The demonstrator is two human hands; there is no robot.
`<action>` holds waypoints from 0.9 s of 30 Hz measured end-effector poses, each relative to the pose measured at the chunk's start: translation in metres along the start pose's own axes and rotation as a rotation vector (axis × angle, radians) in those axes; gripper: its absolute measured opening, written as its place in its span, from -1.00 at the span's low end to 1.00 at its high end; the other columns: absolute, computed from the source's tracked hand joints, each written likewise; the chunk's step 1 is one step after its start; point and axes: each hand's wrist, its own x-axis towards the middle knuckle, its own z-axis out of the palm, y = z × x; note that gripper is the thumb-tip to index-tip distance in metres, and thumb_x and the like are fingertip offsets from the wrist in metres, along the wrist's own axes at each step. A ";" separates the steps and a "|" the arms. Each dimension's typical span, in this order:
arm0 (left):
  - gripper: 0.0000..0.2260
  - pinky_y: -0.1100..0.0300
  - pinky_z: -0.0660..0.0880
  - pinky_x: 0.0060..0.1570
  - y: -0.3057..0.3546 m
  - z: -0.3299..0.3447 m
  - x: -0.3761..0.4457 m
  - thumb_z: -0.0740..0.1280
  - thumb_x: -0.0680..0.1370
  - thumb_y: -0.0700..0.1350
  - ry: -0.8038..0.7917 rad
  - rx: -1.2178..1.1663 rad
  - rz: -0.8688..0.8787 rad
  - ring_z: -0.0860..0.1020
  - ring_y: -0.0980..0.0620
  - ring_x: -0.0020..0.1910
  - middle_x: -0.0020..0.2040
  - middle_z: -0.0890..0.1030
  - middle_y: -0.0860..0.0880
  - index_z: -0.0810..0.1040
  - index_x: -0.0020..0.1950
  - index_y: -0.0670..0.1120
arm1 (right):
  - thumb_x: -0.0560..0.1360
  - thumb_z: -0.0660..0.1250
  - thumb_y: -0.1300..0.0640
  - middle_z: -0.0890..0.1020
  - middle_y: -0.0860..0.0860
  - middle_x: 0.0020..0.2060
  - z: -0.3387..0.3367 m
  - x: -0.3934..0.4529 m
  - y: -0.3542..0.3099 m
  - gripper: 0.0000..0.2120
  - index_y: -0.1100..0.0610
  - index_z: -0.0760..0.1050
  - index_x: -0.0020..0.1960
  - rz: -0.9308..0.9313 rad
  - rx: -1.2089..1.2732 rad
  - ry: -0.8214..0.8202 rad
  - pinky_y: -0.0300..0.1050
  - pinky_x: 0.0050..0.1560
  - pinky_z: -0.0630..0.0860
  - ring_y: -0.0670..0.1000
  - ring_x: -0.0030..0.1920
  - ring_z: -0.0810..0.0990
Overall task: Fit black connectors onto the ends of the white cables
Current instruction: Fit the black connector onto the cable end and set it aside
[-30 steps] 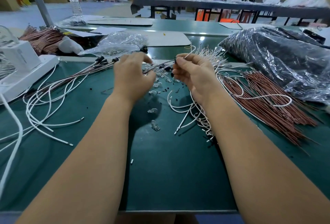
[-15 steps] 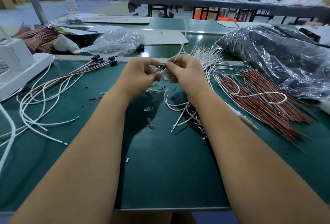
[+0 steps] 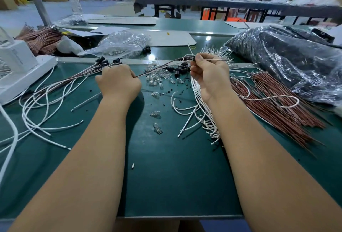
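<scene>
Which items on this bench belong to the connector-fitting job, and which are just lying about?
Job:
left hand and right hand, pinching one wire between them
loose black connectors
white cables
finished cables with connectors

Lying about:
water bottle
clear glass bulbs
black plastic bag

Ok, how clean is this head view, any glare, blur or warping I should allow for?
Head view: wide-angle warp bows the forearms and bench edges; glare streaks on the black plastic bag; the wire between left hand and right hand looks slightly motion-smeared; the background hall is soft.
</scene>
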 end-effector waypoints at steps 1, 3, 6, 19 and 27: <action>-0.81 0.01 0.28 0.06 0.001 0.001 0.000 0.28 0.44 -0.16 -0.015 0.010 0.005 0.42 -0.20 0.15 -0.01 0.62 -0.10 0.64 -0.02 -0.04 | 0.56 0.30 0.31 0.59 0.08 -0.27 0.000 0.000 0.001 -0.94 0.18 0.49 -0.05 -0.002 -0.023 -0.018 -0.22 -0.28 0.55 -0.07 -0.35 0.55; -0.76 0.01 0.30 0.12 0.006 0.002 -0.001 0.30 0.46 -0.13 -0.012 -0.076 0.119 0.42 -0.14 0.19 0.04 0.61 -0.02 0.60 0.11 -0.02 | 0.55 0.31 0.32 0.59 0.09 -0.27 0.001 0.000 0.001 -0.95 0.21 0.51 -0.01 -0.008 -0.074 -0.066 -0.23 -0.30 0.54 -0.06 -0.35 0.56; -0.76 0.10 0.47 0.14 0.023 0.003 -0.007 0.34 0.50 -0.18 -0.059 -0.410 0.403 0.55 -0.01 0.07 -0.01 0.64 0.00 0.59 0.16 -0.08 | 0.53 0.34 0.34 0.62 0.09 -0.28 0.003 -0.003 0.002 -0.93 0.21 0.54 -0.03 -0.016 -0.176 -0.169 -0.20 -0.28 0.58 -0.05 -0.35 0.58; -0.97 0.13 0.54 -0.22 0.030 0.004 -0.011 0.39 0.51 -0.19 -0.120 -0.701 0.361 0.56 -0.02 -0.29 -0.20 0.65 -0.17 0.62 -0.08 -0.09 | 0.51 0.37 0.34 0.63 0.10 -0.29 0.007 -0.008 0.006 -0.93 0.19 0.57 -0.08 -0.066 -0.319 -0.297 -0.20 -0.27 0.56 -0.02 -0.34 0.59; -0.92 0.37 0.36 -0.39 0.031 0.006 -0.010 0.39 0.53 -0.19 -0.021 -0.686 0.388 0.44 0.21 -0.44 -0.34 0.58 -0.04 0.65 -0.06 -0.20 | 0.58 0.32 0.14 0.63 0.12 -0.26 0.008 -0.009 0.003 -0.88 0.20 0.48 -0.01 -0.026 -0.256 -0.226 -0.16 -0.30 0.58 0.01 -0.36 0.60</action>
